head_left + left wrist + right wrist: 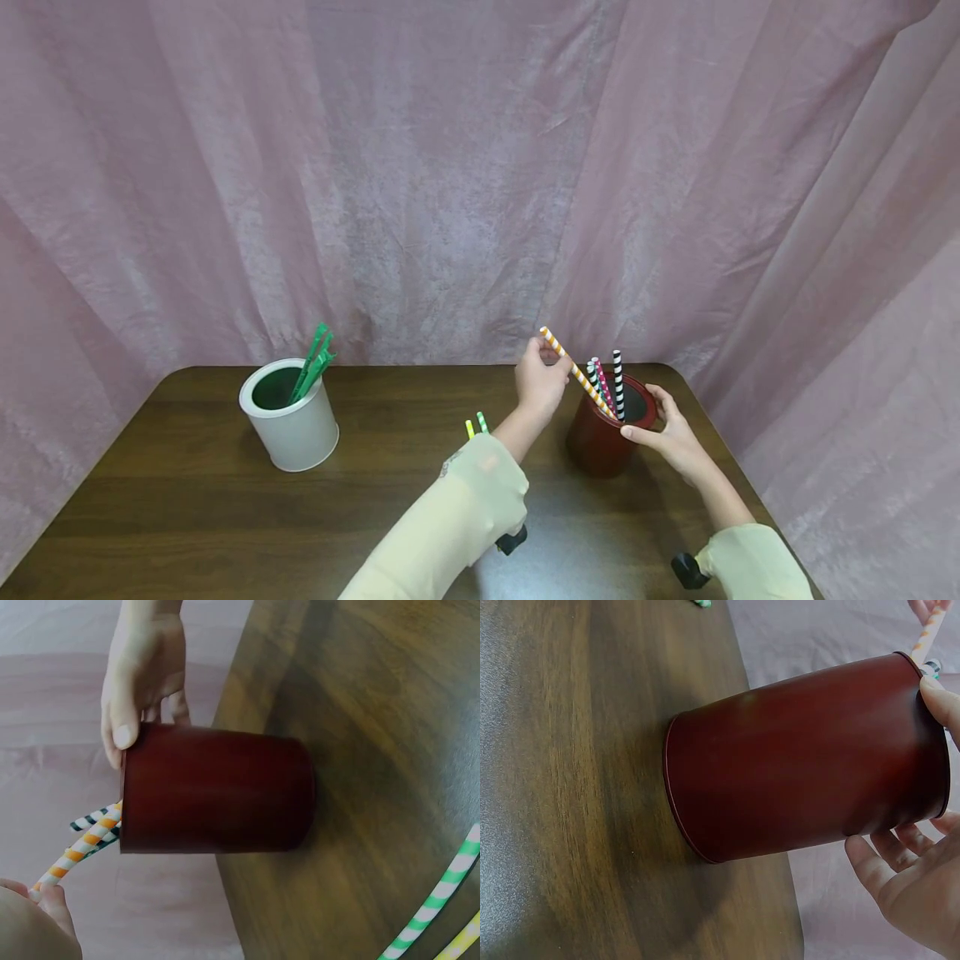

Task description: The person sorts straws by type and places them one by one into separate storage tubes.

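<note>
Left hand [538, 382] pinches orange straw [576, 372]; red cup [603, 442]: four straws.

The cup [604, 442] is dark red, the straw [576, 373] sticking out of it striped orange and white, beside a black-and-white straw [617, 382]. The pot [291, 425] is white, holding green sticks [313, 363]; the worktop [187, 500] is dark brown wood, the curtain [450, 167] pink.

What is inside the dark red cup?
The dark red cup holds striped straws: orange-and-white, pinched by the left hand, plus pink and black-and-white. Their lower ends are hidden by its wall.
</note>
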The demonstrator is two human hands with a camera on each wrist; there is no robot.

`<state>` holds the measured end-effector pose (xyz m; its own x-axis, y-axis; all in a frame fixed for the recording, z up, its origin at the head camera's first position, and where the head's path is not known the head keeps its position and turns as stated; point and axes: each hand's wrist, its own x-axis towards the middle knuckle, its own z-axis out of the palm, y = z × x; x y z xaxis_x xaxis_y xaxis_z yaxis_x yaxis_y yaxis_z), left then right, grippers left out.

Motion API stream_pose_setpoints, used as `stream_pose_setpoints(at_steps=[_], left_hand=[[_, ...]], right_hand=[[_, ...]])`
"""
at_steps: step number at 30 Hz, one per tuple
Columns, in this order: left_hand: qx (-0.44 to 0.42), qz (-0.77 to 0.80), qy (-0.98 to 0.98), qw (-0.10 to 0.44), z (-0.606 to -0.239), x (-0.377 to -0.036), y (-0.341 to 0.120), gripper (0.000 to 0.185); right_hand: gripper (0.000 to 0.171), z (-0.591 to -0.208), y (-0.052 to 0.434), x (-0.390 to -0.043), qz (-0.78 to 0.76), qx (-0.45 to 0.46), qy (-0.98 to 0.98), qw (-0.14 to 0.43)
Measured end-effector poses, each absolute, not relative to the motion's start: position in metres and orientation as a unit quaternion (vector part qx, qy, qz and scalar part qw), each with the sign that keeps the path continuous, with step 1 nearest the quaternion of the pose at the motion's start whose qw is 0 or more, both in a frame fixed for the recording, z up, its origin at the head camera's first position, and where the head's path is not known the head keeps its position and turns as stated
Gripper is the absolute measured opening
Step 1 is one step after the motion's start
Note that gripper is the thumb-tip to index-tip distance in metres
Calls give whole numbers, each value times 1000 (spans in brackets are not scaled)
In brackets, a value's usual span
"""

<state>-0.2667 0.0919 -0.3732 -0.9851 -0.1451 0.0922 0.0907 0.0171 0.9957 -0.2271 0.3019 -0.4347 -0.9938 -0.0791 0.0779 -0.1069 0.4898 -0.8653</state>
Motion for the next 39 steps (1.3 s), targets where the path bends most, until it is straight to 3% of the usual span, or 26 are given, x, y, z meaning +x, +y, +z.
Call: stream_pose_setpoints(at_steps=[11,22,39], left_hand=[[21,-682,-728,73,-386,-258,107,19],[5,-692,-722,17,-404,-250,114,10],[-22,-697,-717,-19,-417,-259,82,14]], right_hand=[[79,-434,301,-227,502,54,-863,16],[79,-435,301,-227,502,55,-863,21],[79,-433,300,-225,512,59,-857,20]])
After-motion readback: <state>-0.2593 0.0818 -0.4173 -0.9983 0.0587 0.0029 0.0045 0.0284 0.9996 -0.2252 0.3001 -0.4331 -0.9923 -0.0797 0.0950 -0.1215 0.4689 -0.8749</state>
